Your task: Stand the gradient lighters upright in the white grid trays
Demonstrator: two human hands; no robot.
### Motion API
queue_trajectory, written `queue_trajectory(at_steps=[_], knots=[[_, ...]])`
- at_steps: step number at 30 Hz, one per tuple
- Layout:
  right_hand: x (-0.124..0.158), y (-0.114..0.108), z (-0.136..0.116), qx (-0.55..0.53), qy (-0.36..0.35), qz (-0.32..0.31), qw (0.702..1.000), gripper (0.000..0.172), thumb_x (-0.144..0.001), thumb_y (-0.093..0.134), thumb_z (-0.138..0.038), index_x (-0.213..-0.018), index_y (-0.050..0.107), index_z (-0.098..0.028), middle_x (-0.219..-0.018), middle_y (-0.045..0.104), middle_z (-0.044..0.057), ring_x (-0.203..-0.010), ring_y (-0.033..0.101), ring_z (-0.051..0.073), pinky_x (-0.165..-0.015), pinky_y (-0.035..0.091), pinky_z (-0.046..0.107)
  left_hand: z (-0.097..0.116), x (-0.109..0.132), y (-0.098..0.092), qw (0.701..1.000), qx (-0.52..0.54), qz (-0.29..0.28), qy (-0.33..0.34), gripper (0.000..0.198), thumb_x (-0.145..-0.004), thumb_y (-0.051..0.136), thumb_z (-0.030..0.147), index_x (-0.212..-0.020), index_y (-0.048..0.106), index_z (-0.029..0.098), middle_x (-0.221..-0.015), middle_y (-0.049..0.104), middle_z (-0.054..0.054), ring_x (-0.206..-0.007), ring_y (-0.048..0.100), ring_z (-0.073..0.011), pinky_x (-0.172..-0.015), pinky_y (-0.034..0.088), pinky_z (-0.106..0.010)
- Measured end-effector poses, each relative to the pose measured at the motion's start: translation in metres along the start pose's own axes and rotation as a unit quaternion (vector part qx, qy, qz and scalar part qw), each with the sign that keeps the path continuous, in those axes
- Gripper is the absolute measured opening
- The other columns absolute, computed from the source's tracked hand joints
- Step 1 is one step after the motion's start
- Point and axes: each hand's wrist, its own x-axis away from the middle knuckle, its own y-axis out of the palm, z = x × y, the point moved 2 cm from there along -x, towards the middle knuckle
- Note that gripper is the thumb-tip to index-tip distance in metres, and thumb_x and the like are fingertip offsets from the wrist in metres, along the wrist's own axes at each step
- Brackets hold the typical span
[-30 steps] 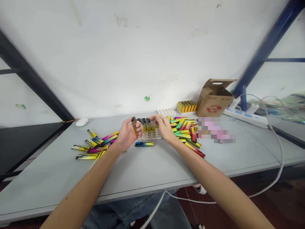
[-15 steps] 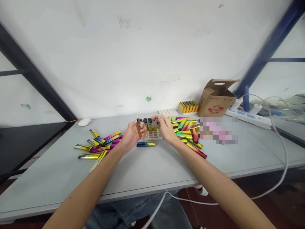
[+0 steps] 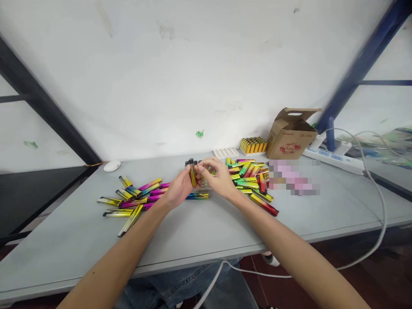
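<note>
My left hand (image 3: 179, 190) holds a yellow lighter (image 3: 192, 174) upright over the middle of the grey table (image 3: 209, 227). My right hand (image 3: 218, 177) has come beside it and pinches the same lighter with its fingertips. Just behind both hands stands a white tray (image 3: 206, 184) with several dark-capped lighters upright in it, mostly hidden by the fingers. One blue and yellow sleeve (image 3: 198, 196) lies flat in front of the tray.
Several shiny coloured sleeves lie in a left pile (image 3: 135, 198) and a right pile (image 3: 252, 178). At the back are an empty white tray (image 3: 225, 152), a block of yellow lighters (image 3: 252, 144), a cardboard box (image 3: 289, 134), a power strip (image 3: 334, 158) and a white mouse (image 3: 112, 165).
My left hand carried the yellow lighter to the right. My right hand left the tray and met it, now pinching the same lighter.
</note>
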Motion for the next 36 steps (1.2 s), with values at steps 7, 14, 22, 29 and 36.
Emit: queue_trajectory(at_steps=[7,14,22,29,36], knots=[[-0.003,-0.001,0.004,-0.050,0.037,0.029,0.998,0.023,-0.082,0.065,-0.042,-0.084,0.069,-0.019,-0.090,0.067,0.006,-0.079,0.063,0.017,-0.068,0.051,0.030,-0.001,0.000,-0.004,0.976,-0.207,0.044,0.055,0.032,-0.087,0.063,0.048,-0.081,0.062,0.016,-0.073,0.055,0.000,-0.066,0.048,-0.0109,-0.062,0.040,-0.023],[-0.016,-0.018,0.012,-0.106,0.070,0.060,0.990,0.029,-0.084,0.060,-0.046,-0.089,0.069,-0.019,-0.086,0.069,0.005,-0.078,0.065,0.017,-0.068,0.052,0.029,0.005,0.001,-0.005,0.970,-0.222,0.085,0.054,0.041,-0.077,0.072,0.051,-0.098,0.069,0.016,-0.086,0.068,-0.006,-0.079,0.064,-0.0177,-0.072,0.051,-0.028],[-0.023,-0.055,0.033,0.043,0.046,0.057,0.996,0.032,-0.084,0.059,-0.046,-0.091,0.071,-0.017,-0.082,0.072,0.005,-0.065,0.064,0.016,-0.063,0.051,0.030,0.021,0.004,-0.028,0.886,-0.325,0.262,0.201,0.019,-0.083,0.065,0.034,-0.092,0.068,0.018,-0.074,0.066,-0.003,-0.068,0.064,-0.0155,-0.070,0.051,-0.027],[-0.020,-0.065,0.042,0.152,0.015,-0.053,0.987,0.024,-0.084,0.059,-0.035,-0.088,0.074,-0.017,-0.080,0.074,0.005,-0.062,0.063,0.017,-0.061,0.050,0.031,0.032,0.003,-0.067,0.684,-0.657,0.307,0.079,0.024,-0.085,0.048,0.026,-0.103,0.064,0.021,-0.097,0.071,-0.009,-0.094,0.064,-0.0279,-0.087,0.047,-0.039],[-0.019,-0.057,0.045,0.140,0.005,-0.067,0.988,0.022,-0.083,0.058,-0.028,-0.093,0.074,-0.016,-0.083,0.075,0.006,-0.069,0.065,0.016,-0.069,0.052,0.032,0.035,0.001,-0.106,0.569,-0.760,0.299,-0.099,0.035,-0.078,0.055,0.035,-0.108,0.065,0.020,-0.116,0.069,-0.015,-0.112,0.056,-0.0423,-0.089,0.045,-0.053]])
